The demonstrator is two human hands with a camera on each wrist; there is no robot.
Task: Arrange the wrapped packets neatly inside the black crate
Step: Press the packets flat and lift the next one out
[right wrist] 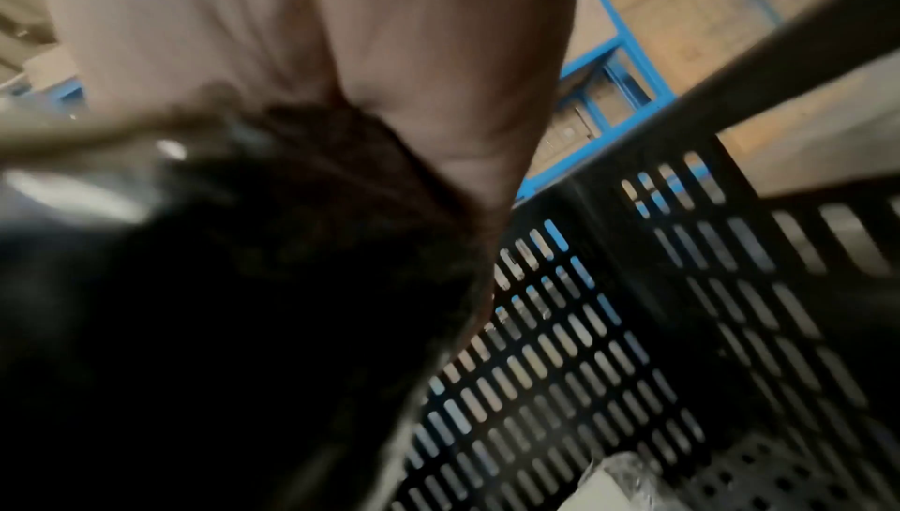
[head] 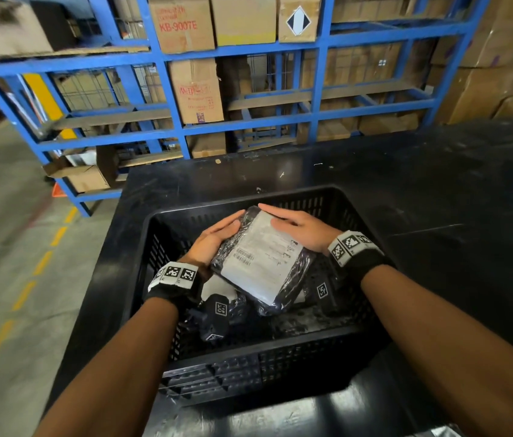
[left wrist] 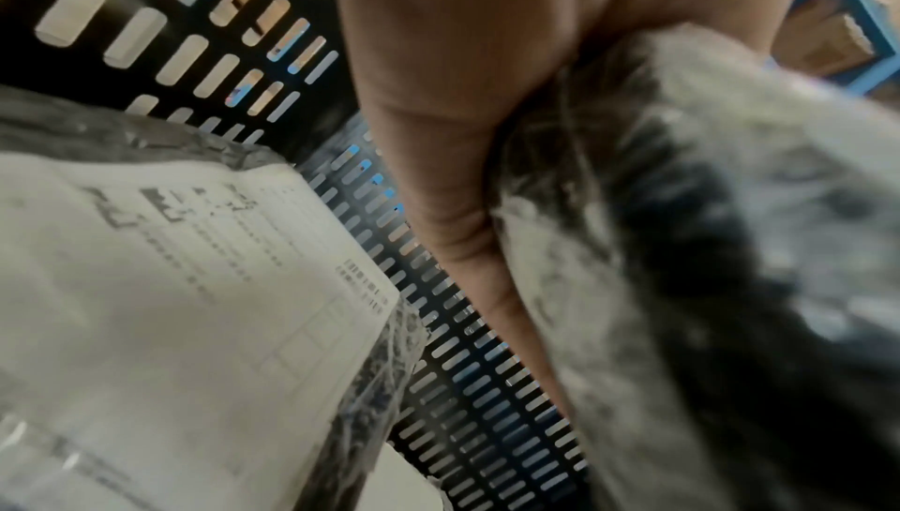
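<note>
The black slotted crate (head: 280, 357) stands on a black table. Both of my hands hold one wrapped packet (head: 261, 260), dark plastic with a white label, tilted above the crate's inside. My left hand (head: 217, 236) grips its left edge, and my right hand (head: 299, 227) grips the far right corner with the thumb on the label. In the left wrist view, the left hand (left wrist: 462, 76) lies against the held packet (left wrist: 706, 230), and another labelled packet (left wrist: 170, 307) lies on the crate floor. The right wrist view shows the right hand (right wrist: 341, 38) on the packet's dark side (right wrist: 194, 307).
More wrapped packets (head: 280, 313) lie loose on the crate floor beneath the held one. The black table (head: 438, 184) stretches right and back. A blue rack (head: 249, 48) with cardboard boxes stands behind. Grey floor with a yellow dashed line (head: 44, 260) lies to the left.
</note>
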